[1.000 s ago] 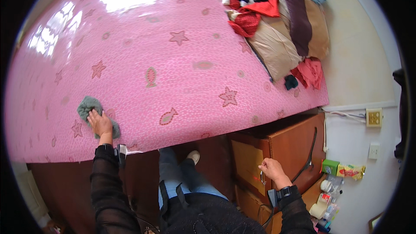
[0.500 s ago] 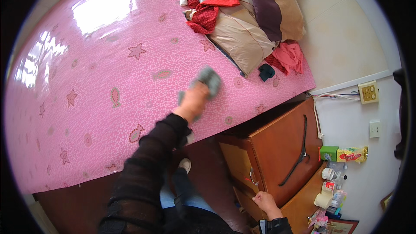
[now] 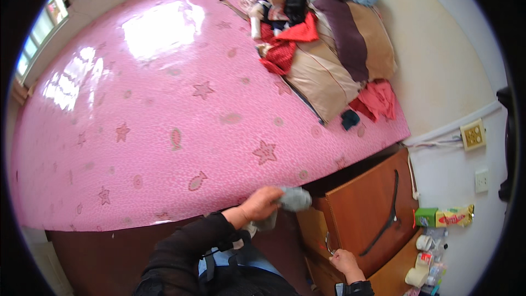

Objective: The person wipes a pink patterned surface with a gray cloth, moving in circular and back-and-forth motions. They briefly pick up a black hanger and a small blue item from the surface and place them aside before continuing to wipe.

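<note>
— Where is the grey cloth (image 3: 294, 198)?

— Bunched in the left hand (image 3: 262, 204), fingers clamped on it, right at the near edge of the bed (image 3: 164, 131), close to its near right corner. The cloth sticks out to the right of that hand, toward the wooden cabinet (image 3: 364, 208).

— And the right hand (image 3: 345, 262)?

— Lower down, well apart from the cloth, at the cabinet's drawer front by the metal handle (image 3: 327, 243). Whether it grips it, I cannot tell. The left hand is the nearer one.

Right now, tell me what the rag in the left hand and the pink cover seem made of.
Grey rag: looks like soft woven or knitted cloth, matte, bunched into folds in the left hand. Pink cover: probably plastic or vinyl sheet, since it shines glossy with window glare.
</note>
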A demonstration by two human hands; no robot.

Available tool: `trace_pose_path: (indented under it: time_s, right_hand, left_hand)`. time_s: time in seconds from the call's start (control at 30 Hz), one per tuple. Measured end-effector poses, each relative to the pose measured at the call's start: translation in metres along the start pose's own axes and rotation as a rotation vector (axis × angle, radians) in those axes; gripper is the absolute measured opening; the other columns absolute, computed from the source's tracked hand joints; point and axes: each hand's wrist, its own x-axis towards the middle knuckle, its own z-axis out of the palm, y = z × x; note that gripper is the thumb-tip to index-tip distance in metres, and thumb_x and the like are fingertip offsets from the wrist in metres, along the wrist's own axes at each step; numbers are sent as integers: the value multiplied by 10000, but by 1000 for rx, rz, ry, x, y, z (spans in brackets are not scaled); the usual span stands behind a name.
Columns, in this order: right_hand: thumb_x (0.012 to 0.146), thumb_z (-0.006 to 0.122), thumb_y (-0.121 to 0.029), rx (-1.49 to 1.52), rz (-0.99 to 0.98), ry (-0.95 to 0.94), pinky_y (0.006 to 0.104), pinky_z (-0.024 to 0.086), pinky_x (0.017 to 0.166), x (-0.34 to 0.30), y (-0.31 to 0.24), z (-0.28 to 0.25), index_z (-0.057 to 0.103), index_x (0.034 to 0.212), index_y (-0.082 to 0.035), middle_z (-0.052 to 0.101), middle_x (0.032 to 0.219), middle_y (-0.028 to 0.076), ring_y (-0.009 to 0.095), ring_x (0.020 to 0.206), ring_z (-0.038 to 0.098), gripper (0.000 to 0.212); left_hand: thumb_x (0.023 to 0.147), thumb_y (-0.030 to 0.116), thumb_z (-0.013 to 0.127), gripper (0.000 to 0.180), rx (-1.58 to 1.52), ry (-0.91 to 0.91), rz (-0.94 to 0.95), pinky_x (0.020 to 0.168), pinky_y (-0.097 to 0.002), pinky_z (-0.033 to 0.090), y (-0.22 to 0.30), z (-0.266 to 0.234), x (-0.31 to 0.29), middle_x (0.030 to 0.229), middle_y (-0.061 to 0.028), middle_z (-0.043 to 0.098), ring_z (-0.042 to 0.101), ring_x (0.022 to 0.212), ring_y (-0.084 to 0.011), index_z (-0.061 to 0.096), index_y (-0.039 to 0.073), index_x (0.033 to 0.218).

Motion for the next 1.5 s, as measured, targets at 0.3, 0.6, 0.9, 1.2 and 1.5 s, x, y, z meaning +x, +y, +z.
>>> trace_pose_path:
  time_s: [0.3, 0.6, 0.9, 1.2, 1.5]
  right_hand:
    - [749, 672, -267, -125, -283, 131, 419, 490, 693, 90, -105, -86, 607, 764, -59, 631, 775, 121, 306, 784, 615, 218]
    - [758, 671, -272, -130, -313, 75, 414, 484, 690, 127, -156, -84, 596, 778, -57, 626, 783, 126, 313, 795, 606, 228]
    - [750, 681, -281, -26, -51, -59, 393, 495, 664, 86, -125, -49, 617, 766, -46, 633, 745, 123, 289, 724, 620, 244]
    - [740, 696, -267, 127, 165, -78, 371, 500, 666, 38, -102, -9, 626, 770, -33, 640, 751, 122, 258, 730, 632, 246]
    - [733, 697, -250, 25, 104, 175, 424, 487, 655, 84, -123, -57, 611, 710, -70, 622, 721, 130, 319, 720, 608, 200]
  left_hand:
    - [852, 83, 574, 309, -61, 1028, -490, 747, -294, 458, -102, -263, -127, 935, -73, 595, 557, 842, -163, 542, 36, 1156]
    - [844, 295, 554, 648, 986, 850, -1086, 1070, -506, 220, -198, -283, -160, 1463, -176, 247, 195, 1353, -385, 302, 46, 1387]
    - [732, 177, 601, 637, 836, 596, -466, 1042, -458, 312, -239, -291, 50, 1397, -175, 368, 293, 1313, -385, 391, 4, 1308]
    - [691, 8, 505, 448, 588, 247, -14, 943, -452, 387, -160, -177, 127, 1194, -170, 525, 458, 1183, -356, 496, 48, 1137]
    - [624, -9, 601, 358, 136, -134, 302, 871, -407, 427, -94, -97, 86, 1087, -117, 575, 526, 1085, -311, 548, 68, 970]
